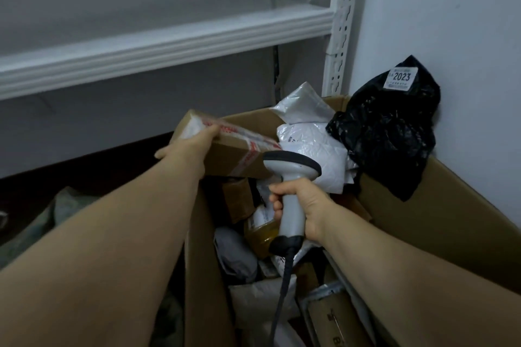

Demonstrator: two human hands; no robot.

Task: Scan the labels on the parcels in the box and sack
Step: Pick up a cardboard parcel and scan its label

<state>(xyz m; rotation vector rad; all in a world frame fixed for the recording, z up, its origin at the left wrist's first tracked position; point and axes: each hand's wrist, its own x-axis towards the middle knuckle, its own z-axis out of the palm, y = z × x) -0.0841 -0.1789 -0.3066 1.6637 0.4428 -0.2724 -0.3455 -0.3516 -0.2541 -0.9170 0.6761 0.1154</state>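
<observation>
Our left hand [191, 146] grips one end of a small brown cardboard parcel [234, 156] sealed with red-printed tape, thumb on top; it holds the parcel tilted over the far rim of the large open brown cardboard box [451, 205]. Our right hand [306, 205] is curled tight round the handle of a grey handheld barcode scanner [293, 177]; the scanner's dark-rimmed head sits just beside the parcel's near end and hides part of a crumpled white plastic mailer [313, 146]. A black plastic bag parcel [389, 135] labelled 2023 leans on the wall; more parcels fill the box below; a white metal shelf [169, 39] runs above; a dim pale sack [64, 205] lies left, behind our forearm.
</observation>
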